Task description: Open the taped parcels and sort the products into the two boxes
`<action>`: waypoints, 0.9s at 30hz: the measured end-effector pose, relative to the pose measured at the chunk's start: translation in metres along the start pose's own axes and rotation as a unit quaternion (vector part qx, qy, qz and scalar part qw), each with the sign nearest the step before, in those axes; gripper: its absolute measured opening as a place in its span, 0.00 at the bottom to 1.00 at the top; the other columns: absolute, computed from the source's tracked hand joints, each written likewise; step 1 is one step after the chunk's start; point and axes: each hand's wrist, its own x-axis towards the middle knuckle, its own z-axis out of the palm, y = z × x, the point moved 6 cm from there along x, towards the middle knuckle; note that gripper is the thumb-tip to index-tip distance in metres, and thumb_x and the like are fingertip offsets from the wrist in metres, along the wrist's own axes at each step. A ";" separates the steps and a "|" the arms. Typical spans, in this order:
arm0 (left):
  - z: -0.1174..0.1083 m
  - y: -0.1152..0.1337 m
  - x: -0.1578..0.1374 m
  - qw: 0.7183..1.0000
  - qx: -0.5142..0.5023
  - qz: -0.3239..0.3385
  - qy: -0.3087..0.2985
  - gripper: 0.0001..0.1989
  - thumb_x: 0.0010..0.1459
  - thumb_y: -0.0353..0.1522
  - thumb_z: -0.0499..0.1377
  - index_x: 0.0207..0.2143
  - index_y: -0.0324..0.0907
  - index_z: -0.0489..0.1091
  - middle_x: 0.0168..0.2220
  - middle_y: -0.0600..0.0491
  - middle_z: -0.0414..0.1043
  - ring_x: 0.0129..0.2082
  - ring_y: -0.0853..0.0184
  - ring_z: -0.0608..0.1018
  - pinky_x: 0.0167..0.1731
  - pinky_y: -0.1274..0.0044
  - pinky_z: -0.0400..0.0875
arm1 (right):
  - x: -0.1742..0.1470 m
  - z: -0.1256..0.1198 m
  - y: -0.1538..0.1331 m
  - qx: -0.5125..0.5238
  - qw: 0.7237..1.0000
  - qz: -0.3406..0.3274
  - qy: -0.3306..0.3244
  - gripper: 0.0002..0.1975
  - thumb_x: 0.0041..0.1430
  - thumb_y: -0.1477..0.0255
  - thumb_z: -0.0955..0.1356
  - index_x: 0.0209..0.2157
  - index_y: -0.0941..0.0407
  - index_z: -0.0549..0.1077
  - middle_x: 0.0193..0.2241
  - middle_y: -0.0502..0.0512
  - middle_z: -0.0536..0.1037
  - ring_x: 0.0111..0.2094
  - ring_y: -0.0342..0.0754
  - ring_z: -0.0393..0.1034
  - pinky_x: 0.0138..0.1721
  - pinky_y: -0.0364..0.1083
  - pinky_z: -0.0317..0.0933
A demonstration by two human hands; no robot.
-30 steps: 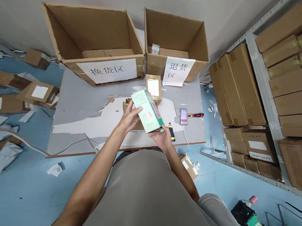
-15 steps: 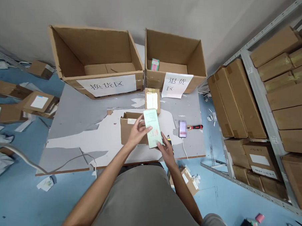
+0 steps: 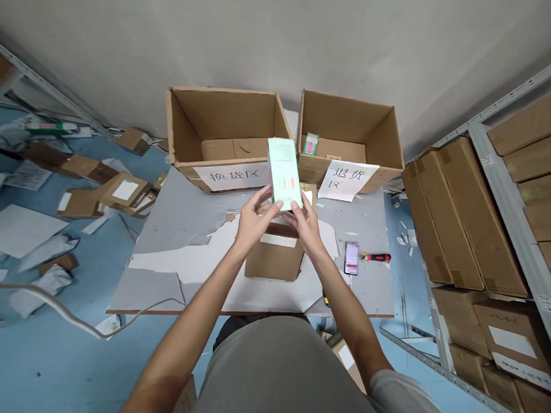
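A pale green box (image 3: 284, 170) with small print is gripped at its lower end by both hands, raised above the table and tilted. My left hand (image 3: 257, 218) closes on its left corner, thumb on the front. My right hand (image 3: 306, 223) holds the right corner the same way. Below them an opened cardboard box (image 3: 273, 261) with a white label stands on the table. Behind the green box, a smaller taped carton (image 3: 310, 193) is partly hidden.
Two large open cartons with paper signs, the left (image 3: 182, 129) and the right (image 3: 352, 115), line the table's back. A pink-and-green pack (image 3: 310, 144) lies in the right one. A phone (image 3: 352, 258) and a red-black tool (image 3: 377, 257) lie at right. Shelved cartons (image 3: 467, 209) stand beyond.
The green box has been lifted and pushed forward. My left hand has slid down to its lower end, beside my right hand. The camera view has shifted, so the table appears lower and further right.
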 end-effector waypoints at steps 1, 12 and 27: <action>-0.002 0.003 0.007 1.000 0.001 0.016 -0.002 0.44 0.60 0.54 0.80 0.72 0.47 0.78 0.74 0.39 0.77 0.73 0.40 0.81 0.66 0.53 0.87 | 0.007 0.006 -0.002 -0.007 1.000 -0.006 -0.004 0.45 0.69 0.36 0.75 0.79 0.39 0.72 0.73 0.53 0.80 0.74 0.60 0.75 0.71 0.62 0.79; -0.031 -0.002 0.049 0.999 -0.004 0.038 0.004 0.41 0.63 0.53 0.79 0.71 0.45 0.79 0.73 0.39 0.79 0.75 0.41 0.79 0.68 0.53 0.85 | 0.054 0.029 0.027 -0.039 0.999 0.004 0.006 0.47 0.69 0.34 0.73 0.81 0.39 0.68 0.76 0.54 0.77 0.75 0.61 0.74 0.70 0.63 0.80; -0.004 0.039 0.168 0.990 0.023 0.135 -0.043 0.38 0.69 0.55 0.74 0.73 0.48 0.76 0.71 0.40 0.80 0.73 0.43 0.80 0.69 0.50 0.82 | 0.175 0.027 -0.014 -0.063 0.997 -0.049 0.014 0.47 0.76 0.37 0.70 0.84 0.45 0.62 0.79 0.53 0.72 0.73 0.53 0.74 0.72 0.59 0.79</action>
